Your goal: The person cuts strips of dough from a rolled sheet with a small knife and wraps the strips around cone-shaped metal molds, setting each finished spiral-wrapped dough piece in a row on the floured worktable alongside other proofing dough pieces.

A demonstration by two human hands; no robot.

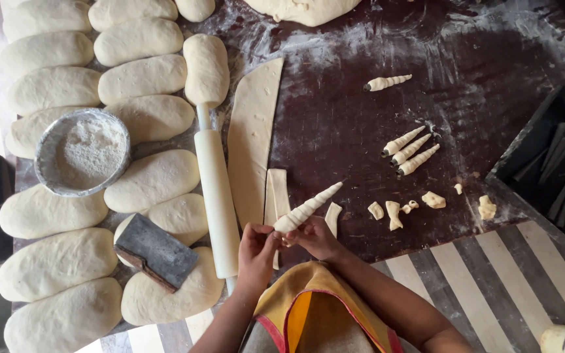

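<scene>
Two hands meet at six o'clock on the floured table (361, 52): the left hand (256, 252) and right hand (315, 236) both pinch the wide end of a dough-wrapped cone (307, 209), its tip aimed toward two o'clock. Just beside it at nine o'clock lies a white rolling pin (217, 196) along a flat dough strip (253, 137). Three finished cones (410, 150) rest well apart at two o'clock, and a flour bowl (83, 151) sits among the dough loaves (142, 77) at ten.
</scene>
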